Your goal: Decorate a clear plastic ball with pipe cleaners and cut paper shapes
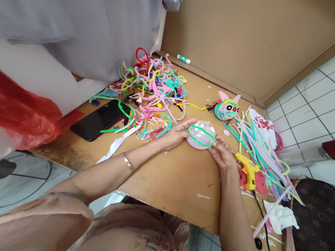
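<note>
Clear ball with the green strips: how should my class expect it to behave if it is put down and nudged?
The ball would probably roll, being round with no flat base showing. Its see-through body suggests it is light for its size. Its shiny surface may be slippery, though the green strips might add grip.

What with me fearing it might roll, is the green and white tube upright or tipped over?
Tipped over: the green and white tube lies lengthwise along the foot of the brown board.
</note>
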Demonstrator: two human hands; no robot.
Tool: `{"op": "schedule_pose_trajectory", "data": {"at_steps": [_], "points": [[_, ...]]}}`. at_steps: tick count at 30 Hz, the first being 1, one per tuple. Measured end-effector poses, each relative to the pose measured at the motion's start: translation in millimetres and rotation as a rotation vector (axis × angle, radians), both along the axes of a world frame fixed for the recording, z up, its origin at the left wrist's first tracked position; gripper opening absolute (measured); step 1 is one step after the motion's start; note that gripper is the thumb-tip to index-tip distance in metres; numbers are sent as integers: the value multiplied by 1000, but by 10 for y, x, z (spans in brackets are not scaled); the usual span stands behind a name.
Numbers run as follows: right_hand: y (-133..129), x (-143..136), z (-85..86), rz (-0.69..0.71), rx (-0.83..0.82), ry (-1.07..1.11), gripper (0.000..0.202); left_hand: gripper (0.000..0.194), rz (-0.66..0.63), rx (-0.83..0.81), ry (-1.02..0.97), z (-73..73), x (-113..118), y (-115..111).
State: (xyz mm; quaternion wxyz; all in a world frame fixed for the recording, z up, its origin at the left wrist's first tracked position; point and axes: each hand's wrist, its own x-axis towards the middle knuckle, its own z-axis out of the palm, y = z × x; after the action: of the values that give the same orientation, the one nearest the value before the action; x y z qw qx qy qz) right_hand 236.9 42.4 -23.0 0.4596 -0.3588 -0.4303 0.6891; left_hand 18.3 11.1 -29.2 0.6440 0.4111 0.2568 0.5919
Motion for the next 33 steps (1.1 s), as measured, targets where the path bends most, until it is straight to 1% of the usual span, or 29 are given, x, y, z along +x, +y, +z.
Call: {"op": "schedule_pose_trajectory", "data": {"at_steps": [5, 13, 20, 24, 29, 33], "points": [[-12, -8, -9, 1, 12, 8, 35, 69, 3, 22, 18, -33, -3, -4], [-54, -30, 13, -17, -19, 55, 37, 80, -7, 82, 176, 69, -25, -83], [-84, -22, 21, -4, 9, 40, 40, 83, -56, 114, 230, 14, -38, -73], [-100, -27, 18, -12, 39, 28, 39, 84, -43, 148, 332, 48, -78, -118], [-107, -49, 6, -23, 65, 39, 39, 94, -107, 155, 389, 120, -143, -136], [-106, -59, 7, -20, 62, 51, 40, 102, -127, 169, 388, 115, -158, -105]]}}
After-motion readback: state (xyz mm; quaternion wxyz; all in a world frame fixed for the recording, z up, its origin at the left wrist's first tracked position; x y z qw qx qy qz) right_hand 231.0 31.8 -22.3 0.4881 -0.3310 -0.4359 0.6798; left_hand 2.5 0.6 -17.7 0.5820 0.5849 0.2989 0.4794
